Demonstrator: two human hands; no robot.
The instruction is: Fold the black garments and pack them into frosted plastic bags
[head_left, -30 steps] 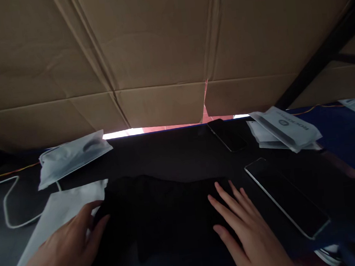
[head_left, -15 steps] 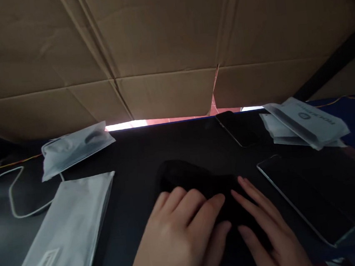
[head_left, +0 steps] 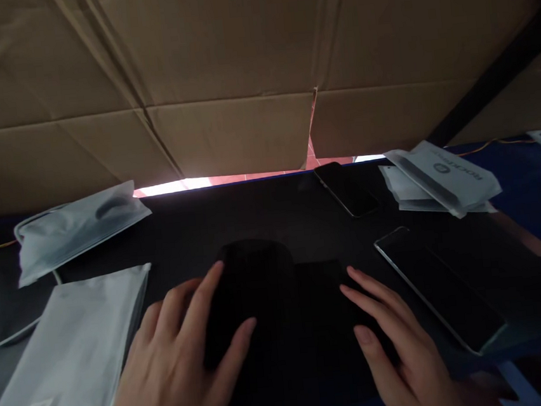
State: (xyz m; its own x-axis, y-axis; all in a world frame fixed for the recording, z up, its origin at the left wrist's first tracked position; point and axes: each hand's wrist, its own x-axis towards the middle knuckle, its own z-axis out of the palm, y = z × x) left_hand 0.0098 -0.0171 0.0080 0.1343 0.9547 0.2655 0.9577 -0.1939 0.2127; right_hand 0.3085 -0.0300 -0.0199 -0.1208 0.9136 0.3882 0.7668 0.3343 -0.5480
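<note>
On the dark table in front of me lies a black, flat, straight-edged thing [head_left: 321, 294], too dark to tell its kind. My right hand [head_left: 404, 350] rests by its right side, fingers stretched and thumb apart, with nothing visible in its grasp. To the left, my left hand [head_left: 174, 352] is spread with thumb and forefinger wide apart, holding nothing. Between the hands a rounded dark patch shows; whether it is a shadow or an object, I cannot tell. Nearest to my right hand is a large phone-like slab [head_left: 441, 288] with a black face and pale edges.
A smaller black phone [head_left: 347, 189] lies farther back. White pouches with print [head_left: 445, 176] are stacked at the back right. On the left are a labelled white pouch [head_left: 73, 343], another pouch [head_left: 81, 227] and a white cable [head_left: 16, 339]. Cardboard [head_left: 235, 130] walls the far side.
My left hand has moved left, away from the right hand, and its fingers have spread. The right hand stays nearly in place. The view has shifted slightly to the right.
</note>
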